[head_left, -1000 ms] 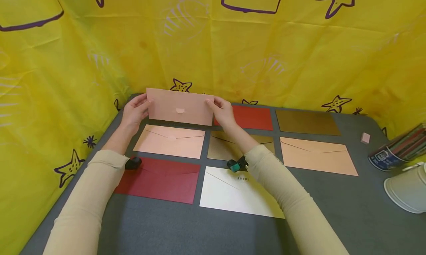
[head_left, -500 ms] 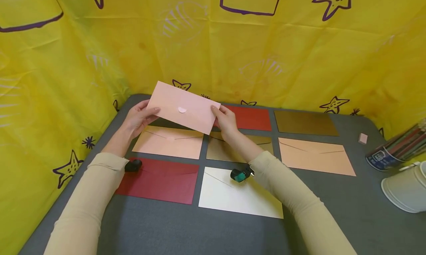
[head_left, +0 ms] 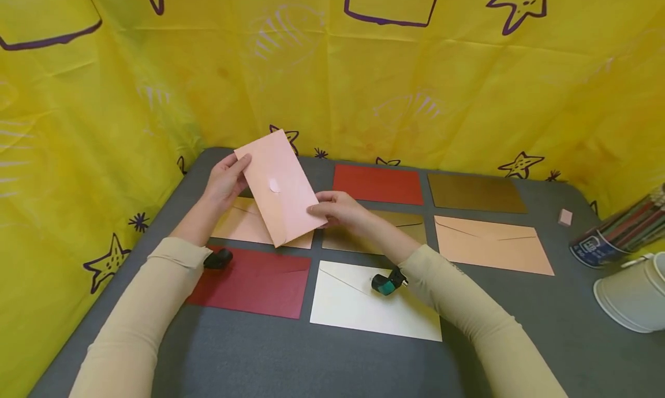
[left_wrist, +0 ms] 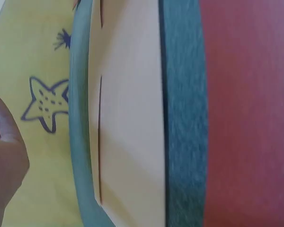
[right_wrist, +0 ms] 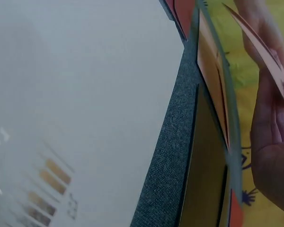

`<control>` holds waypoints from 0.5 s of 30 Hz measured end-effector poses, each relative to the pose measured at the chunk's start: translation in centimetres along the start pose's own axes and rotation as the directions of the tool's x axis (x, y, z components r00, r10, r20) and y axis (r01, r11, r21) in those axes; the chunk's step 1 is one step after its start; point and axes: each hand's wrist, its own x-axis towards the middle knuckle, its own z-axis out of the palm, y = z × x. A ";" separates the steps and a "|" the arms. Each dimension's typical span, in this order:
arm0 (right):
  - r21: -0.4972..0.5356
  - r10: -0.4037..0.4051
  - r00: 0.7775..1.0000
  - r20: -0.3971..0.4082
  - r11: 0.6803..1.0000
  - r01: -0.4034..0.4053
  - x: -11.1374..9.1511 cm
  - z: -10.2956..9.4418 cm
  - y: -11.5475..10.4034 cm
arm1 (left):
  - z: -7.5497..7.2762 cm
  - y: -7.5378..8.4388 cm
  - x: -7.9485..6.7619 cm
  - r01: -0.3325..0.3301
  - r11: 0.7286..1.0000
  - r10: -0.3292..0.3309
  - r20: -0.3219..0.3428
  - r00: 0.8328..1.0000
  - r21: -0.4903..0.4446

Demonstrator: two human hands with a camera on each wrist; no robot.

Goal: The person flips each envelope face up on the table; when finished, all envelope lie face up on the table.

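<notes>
A pale pink envelope with a small rounded tab is held tilted above the table in the head view. My left hand pinches its upper left corner, thumb on the near face. At the lower right corner my right hand pinches it, fingers behind. Beneath it lies a peach envelope, partly covered. Beside that, a gold envelope lies partly behind my right forearm. In the right wrist view the pink envelope shows edge-on between the hands. The left wrist view shows the left hand at its edge.
On the dark grey table lie a red envelope, a brown envelope, another peach envelope, a dark red envelope and a white envelope. An eraser, a pencil cup and a white container stand right.
The pink envelope has turned clockwise from nearly level to steeply slanted. My right hand has moved down toward me with its corner, uncovering more of the red envelope; the left hand shifted slightly right.
</notes>
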 end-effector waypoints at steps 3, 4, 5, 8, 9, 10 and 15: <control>-0.048 0.006 0.998 0.056 0.999 -0.004 -0.3 0.2 -0.2 | 1.1 -0.5 -0.3 0.035 0.990 -0.041 0.041 0.998 0.134; -0.044 0.010 0.998 0.061 0.999 -0.007 -0.4 0.2 -0.4 | 1.4 -0.6 -0.5 0.044 0.982 -0.056 0.061 0.997 0.181; -0.041 0.012 0.998 0.054 0.999 -0.010 -0.4 0.3 -0.6 | 1.8 -0.7 -0.6 0.052 0.974 -0.072 0.082 0.994 0.223; -0.001 0.020 1.000 -0.003 1.000 -0.020 -0.3 0.2 -1.2 | 3.1 -1.1 -1.3 0.071 0.934 -0.124 0.131 0.984 0.351; 0.015 0.020 0.999 -0.032 1.000 -0.020 -0.2 0.0 -1.4 | 3.5 -1.2 -1.5 0.073 0.915 -0.142 0.145 0.979 0.398; 0.032 0.018 0.998 -0.060 0.999 -0.016 -0.1 -0.1 -1.6 | 3.9 -1.3 -1.7 0.073 0.896 -0.156 0.156 0.975 0.438; 0.045 -0.017 0.989 -0.149 0.999 0.024 0.0 -1.0 -2.1 | 5.3 -1.6 -2.5 0.063 0.813 -0.227 0.216 0.950 0.578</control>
